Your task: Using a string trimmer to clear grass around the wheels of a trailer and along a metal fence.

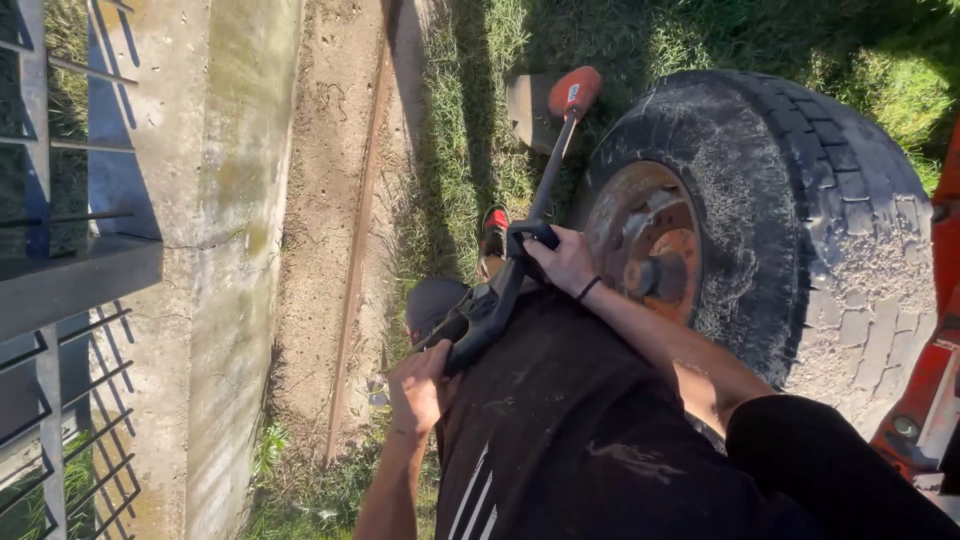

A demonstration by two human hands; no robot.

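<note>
A string trimmer (530, 210) with a black shaft and an orange head (574, 92) points away from me over the grass. My right hand (562, 262) grips its black front loop handle; a dark band circles that wrist. My left hand (418, 388) is closed on the rear grip of the trimmer's dark body (478, 322), close to my black shirt. The orange head hovers over grass beside a big worn tyre (760, 220). A red and black shoe (492, 232) shows just left of the shaft.
The tyre with its rusty hub (650, 245) stands close on the right, and orange machine parts (930, 380) sit at the far right. A concrete wall (215, 250) with a metal fence (50, 300) runs along the left. A bare dirt strip (330, 220) lies between wall and grass.
</note>
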